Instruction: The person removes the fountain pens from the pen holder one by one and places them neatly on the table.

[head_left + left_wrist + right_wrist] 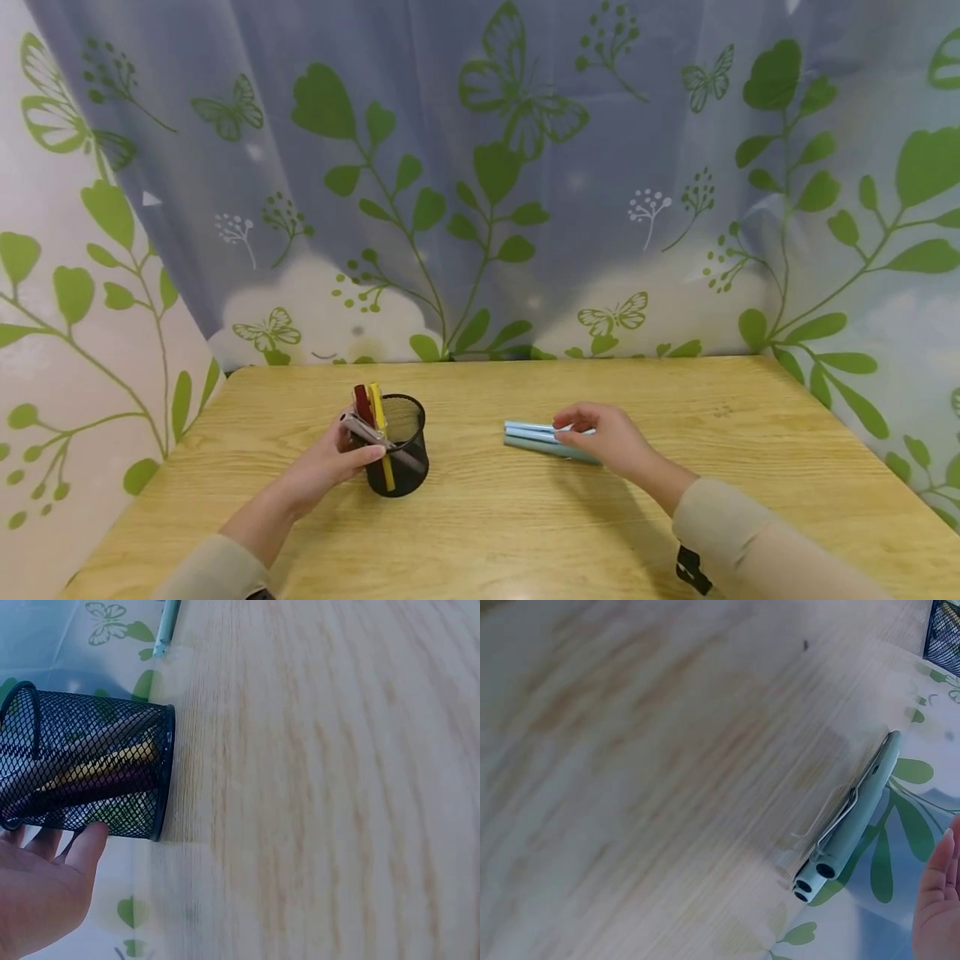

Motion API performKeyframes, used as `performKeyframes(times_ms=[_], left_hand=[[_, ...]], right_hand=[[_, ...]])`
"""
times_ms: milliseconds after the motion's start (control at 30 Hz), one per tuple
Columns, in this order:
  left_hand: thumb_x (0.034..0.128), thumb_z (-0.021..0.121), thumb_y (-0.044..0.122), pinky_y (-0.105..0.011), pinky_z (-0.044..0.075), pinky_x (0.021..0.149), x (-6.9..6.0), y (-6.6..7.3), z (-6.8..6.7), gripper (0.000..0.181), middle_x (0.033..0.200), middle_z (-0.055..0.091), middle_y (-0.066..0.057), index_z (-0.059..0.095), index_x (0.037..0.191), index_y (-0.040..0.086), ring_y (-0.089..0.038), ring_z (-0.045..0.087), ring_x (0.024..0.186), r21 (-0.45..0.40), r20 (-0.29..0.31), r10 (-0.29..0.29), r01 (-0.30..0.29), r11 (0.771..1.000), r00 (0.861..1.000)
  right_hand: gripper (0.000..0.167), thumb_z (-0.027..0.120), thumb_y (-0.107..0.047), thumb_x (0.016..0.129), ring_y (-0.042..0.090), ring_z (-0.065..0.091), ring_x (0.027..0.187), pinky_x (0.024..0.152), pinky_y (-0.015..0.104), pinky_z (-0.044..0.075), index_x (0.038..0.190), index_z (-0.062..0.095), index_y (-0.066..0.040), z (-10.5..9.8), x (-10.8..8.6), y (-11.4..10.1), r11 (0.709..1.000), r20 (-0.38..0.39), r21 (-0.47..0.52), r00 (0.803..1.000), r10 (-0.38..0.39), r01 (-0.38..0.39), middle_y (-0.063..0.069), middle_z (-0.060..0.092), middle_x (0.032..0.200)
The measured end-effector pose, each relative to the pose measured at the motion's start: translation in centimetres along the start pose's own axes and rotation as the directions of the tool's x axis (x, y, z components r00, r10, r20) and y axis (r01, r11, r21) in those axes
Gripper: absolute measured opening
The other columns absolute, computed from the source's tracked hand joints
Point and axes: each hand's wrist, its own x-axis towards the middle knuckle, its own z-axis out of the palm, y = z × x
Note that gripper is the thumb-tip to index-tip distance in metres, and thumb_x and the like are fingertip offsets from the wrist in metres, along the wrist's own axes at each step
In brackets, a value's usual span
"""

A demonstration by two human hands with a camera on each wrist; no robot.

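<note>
A black mesh pen cup (397,471) stands upright left of centre on the table, holding a dark red pen (362,403), a yellow one (377,407) and a grey one (365,429). Around the cup's left side curl the fingers of my left hand (330,467), also seen at the cup (90,761) in the left wrist view (45,892). Several light blue-green pens (536,439) lie together on the table. My right hand (607,437) is over their right end, fingers loosely bent; in the right wrist view the hand (939,900) shows apart from the pens (855,825).
The wooden table (465,533) reaches back to a blue and white curtain (420,167) with green leaves and butterflies. Similar printed cloth (82,350) hangs at the left and right sides.
</note>
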Motion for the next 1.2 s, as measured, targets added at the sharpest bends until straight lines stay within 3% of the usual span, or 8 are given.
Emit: performKeyframes(times_ms=[267, 533, 1200], left_hand=[[0.0895, 0.064, 0.026, -0.056, 0.028, 0.102, -0.2, 0.0, 0.0, 0.089, 0.15, 0.017, -0.024, 0.0, 0.151, 0.017, -0.04, 0.022, 0.134, 0.017, 0.003, 0.002, -0.002, 1.0, 1.0], [0.0895, 0.064, 0.026, -0.056, 0.028, 0.102, -0.2, 0.1, -0.1, 0.089, 0.149, 0.019, -0.024, 0.001, 0.151, 0.016, -0.04, 0.023, 0.134, 0.009, 0.001, -0.007, 0.007, 1.0, 1.0], [0.0892, 0.065, 0.024, -0.054, 0.027, 0.103, -0.2, 0.1, 0.1, 0.088, 0.148, 0.022, -0.024, 0.002, 0.15, 0.014, -0.039, 0.022, 0.134, -0.008, -0.002, -0.007, 0.007, 1.0, 1.0]], right_hand=[[0.021, 0.067, -0.017, 0.087, 0.015, 0.059, 0.087, 0.07, 0.03, 0.048, 0.106, 0.067, -0.007, 0.5, 0.7, -0.5, 0.999, -0.007, 0.038, 1.0, 0.003, -0.003, 0.001, 0.066, 0.099], [0.023, 0.068, -0.017, 0.086, 0.017, 0.06, 0.088, 0.072, 0.031, 0.049, 0.107, 0.067, -0.006, 1.1, 1.4, -1.8, 0.997, -0.006, 0.067, 0.999, -0.034, 0.034, 0.003, 0.067, 0.101], [0.022, 0.069, -0.02, 0.085, 0.013, 0.059, 0.087, 0.071, 0.029, 0.05, 0.105, 0.069, -0.01, 3.8, 2.9, -4.6, 0.99, 0.036, 0.138, 0.998, -0.046, 0.041, -0.001, 0.067, 0.1]])
